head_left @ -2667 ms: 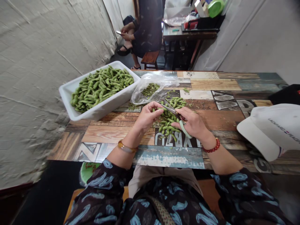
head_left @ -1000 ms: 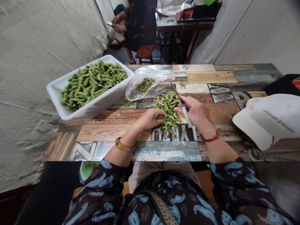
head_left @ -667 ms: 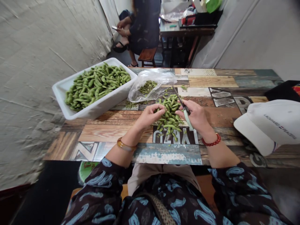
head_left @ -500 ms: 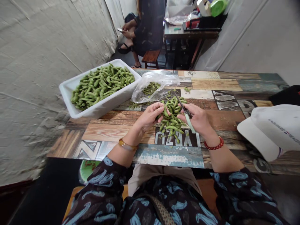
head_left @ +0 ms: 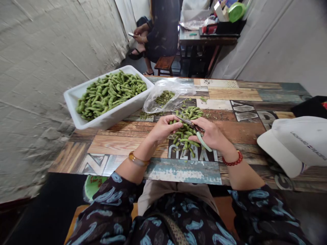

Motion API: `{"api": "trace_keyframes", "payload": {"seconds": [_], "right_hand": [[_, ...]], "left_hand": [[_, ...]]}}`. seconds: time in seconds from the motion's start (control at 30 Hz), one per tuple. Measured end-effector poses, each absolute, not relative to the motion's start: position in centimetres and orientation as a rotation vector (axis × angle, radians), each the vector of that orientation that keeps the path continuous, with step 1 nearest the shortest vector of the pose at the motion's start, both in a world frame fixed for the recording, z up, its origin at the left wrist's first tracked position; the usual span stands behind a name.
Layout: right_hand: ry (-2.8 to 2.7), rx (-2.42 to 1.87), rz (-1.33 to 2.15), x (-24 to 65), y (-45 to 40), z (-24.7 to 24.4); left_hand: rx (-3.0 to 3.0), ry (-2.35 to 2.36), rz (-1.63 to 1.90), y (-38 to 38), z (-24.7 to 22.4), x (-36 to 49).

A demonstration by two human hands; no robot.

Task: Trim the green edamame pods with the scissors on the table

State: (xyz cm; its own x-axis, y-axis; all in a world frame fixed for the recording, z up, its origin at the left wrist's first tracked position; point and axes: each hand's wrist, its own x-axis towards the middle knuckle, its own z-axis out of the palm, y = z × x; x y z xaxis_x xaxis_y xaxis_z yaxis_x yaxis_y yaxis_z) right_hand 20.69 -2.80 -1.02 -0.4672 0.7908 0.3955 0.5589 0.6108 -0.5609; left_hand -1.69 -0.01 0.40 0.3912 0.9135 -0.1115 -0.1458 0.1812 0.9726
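My left hand [head_left: 165,128] pinches a green pod beside the loose pile of pods [head_left: 188,136] on the patchwork-patterned table. In my right hand [head_left: 208,132] are scissors [head_left: 203,140] with pale green handles; their blades point left and reach the fingertips of my left hand. Most of the held pod is hidden by my fingers. A clear plastic bag [head_left: 155,102] with small green trimmings lies just behind the pile. To the left, a white tub [head_left: 112,117] is heaped with green pods [head_left: 108,93].
At the right edge of the table [head_left: 109,144] lies a white cap [head_left: 296,139], with a black item [head_left: 310,106] behind it. Beyond the table, a seated person [head_left: 163,30] holds a phone near a wooden stool [head_left: 165,63]. A cluttered side table stands behind.
My right hand has turned the scissors, so the blades now point left at my left hand instead of up and away. My left hand has shifted slightly, still pinching.
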Motion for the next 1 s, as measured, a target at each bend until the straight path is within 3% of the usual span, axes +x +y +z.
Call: {"api": "trace_keyframes", "payload": {"seconds": [1.0], "right_hand": [[-2.323,-1.069,0.405,20.74,-2.97,-1.17]], "left_hand": [[1.268,0.918,0.830,0.44,0.00,-1.95]]}}
